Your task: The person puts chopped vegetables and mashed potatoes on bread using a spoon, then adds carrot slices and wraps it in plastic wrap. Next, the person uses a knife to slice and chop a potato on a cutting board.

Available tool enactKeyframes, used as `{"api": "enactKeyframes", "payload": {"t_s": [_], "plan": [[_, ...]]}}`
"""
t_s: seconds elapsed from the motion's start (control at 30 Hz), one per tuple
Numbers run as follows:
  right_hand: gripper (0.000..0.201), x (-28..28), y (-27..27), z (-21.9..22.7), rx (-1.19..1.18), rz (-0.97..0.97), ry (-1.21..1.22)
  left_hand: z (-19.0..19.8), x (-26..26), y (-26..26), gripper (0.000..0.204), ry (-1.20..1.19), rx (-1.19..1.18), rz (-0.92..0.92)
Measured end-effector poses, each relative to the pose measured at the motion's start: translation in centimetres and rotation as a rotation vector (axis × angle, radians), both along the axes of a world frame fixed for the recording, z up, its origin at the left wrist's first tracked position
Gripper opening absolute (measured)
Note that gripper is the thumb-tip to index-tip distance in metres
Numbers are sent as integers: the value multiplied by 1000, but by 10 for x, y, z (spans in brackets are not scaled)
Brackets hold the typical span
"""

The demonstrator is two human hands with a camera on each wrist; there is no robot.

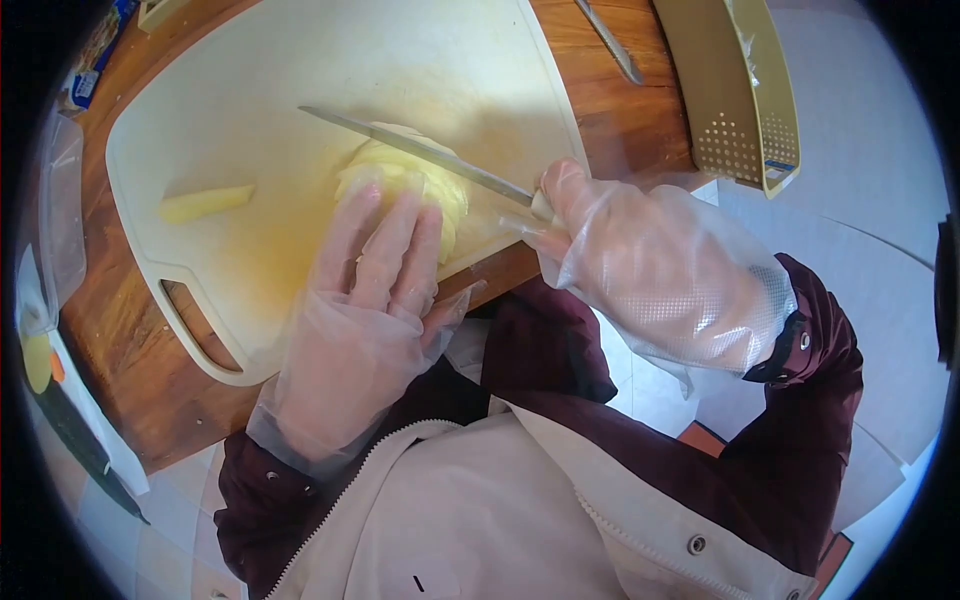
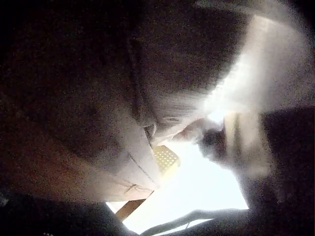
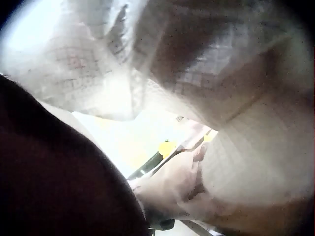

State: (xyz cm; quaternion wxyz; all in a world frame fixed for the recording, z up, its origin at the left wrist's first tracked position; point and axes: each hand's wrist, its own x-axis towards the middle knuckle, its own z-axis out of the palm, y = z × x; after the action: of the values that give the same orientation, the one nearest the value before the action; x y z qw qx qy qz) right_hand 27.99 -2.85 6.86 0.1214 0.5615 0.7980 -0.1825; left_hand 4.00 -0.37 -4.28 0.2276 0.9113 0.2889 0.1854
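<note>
Thin pale-yellow slices, seemingly potato, lie in a fanned pile (image 1: 452, 200) near the front edge of a white cutting board (image 1: 450, 50). My gloved left hand (image 1: 355, 320) rests on the pile, its fingers extended forward over the slices. In my gloved right hand (image 1: 660, 265) is the handle of a kitchen knife (image 1: 440, 158), whose blade slants to the upper left across the pile, just ahead of the left fingertips. A single yellow piece (image 1: 207, 203) lies apart at the board's left. Both wrist views are mostly filled by glove plastic and sleeve.
A beige perforated basket (image 1: 735, 110) stands at the right table edge, near a slim metal utensil (image 1: 612, 45). Along the left lie a clear plastic container (image 1: 66, 205), a blue packet (image 1: 88, 80) and a cucumber (image 1: 85, 440) on something white.
</note>
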Motion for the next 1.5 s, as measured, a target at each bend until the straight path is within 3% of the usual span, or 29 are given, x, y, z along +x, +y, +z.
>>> {"api": "enactKeyframes", "payload": {"t_s": [0.17,0.27,0.4,0.67,0.87,0.97,1.17,1.37,1.43,1.5], "plan": [[20,5,-7,-19,70,59,-69,-1,0,-1,84,14,-7,5],[21,7,-9,-36,-97,-119,112,-3,0,-2,84,4,-10,7],[29,5,-16,-47,70,-197,121,-4,1,-1,82,-17,20,7],[25,-1,-2,-3,1,-105,25,-2,0,0,78,-16,5,1],[25,-2,1,2,-68,-35,-86,1,1,0,77,24,3,9],[23,0,-10,-19,-106,-121,5,1,0,0,77,0,-2,5],[29,0,-22,-38,77,-255,187,3,-2,1,76,14,-6,-10],[19,-4,-3,0,68,-84,121,4,-1,0,72,61,59,13],[19,-6,2,9,-40,-35,-45,2,-1,-1,75,39,41,14],[19,-3,0,7,38,13,-17,1,-2,-1,78,21,22,19]]}}
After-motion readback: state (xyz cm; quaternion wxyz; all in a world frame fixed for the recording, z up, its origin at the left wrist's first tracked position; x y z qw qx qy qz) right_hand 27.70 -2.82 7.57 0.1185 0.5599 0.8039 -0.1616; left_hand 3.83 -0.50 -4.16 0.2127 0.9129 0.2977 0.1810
